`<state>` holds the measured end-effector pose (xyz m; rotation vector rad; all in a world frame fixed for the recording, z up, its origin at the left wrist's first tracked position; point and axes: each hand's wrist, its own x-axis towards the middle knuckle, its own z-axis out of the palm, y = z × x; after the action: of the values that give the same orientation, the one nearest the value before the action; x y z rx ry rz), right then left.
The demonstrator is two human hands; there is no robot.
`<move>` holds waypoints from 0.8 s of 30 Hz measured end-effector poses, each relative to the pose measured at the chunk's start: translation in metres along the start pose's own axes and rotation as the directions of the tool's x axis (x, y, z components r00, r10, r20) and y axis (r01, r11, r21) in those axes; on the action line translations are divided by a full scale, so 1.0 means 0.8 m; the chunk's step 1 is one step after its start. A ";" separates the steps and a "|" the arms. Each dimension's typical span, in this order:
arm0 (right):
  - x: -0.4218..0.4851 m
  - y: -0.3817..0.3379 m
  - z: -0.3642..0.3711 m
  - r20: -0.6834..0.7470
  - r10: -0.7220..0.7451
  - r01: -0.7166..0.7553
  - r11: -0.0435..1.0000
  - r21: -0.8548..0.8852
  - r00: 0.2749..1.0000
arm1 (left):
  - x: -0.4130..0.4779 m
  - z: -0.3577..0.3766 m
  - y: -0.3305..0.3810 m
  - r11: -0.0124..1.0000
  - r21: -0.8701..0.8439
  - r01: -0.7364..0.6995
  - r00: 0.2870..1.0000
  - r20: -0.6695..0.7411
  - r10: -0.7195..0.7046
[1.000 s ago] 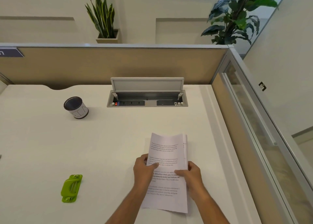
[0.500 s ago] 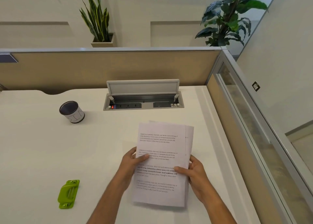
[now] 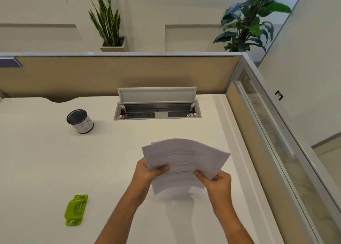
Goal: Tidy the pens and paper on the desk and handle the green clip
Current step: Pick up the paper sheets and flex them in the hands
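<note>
Down front-left, flat on the white desk point(image 3: 46, 160) and well apart from the hands: green clip point(image 3: 76, 210). Mid-desk, gripping a fanned, bowed paper stack point(image 3: 184, 159) with left hand point(image 3: 147, 171) and right hand point(image 3: 217, 183), thumbs on top. Further back, upright cup point(image 3: 80, 121) on the left, open power box point(image 3: 156, 111) by the partition.

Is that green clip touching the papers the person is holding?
Apart. The head view shows the green clip lying on the desk, with bare desk between it and the papers.
</note>
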<state>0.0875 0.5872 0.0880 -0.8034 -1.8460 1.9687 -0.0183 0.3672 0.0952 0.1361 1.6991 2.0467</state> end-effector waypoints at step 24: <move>-0.010 -0.022 -0.020 0.432 0.177 -0.183 0.983 -0.029 0.884 | -0.021 -0.015 0.032 0.995 0.047 0.084 0.993 0.081 -0.087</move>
<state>0.1007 0.5970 0.1068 -0.5806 -2.0538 2.4360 -0.0154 0.3459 0.1208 0.1570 1.6708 1.9163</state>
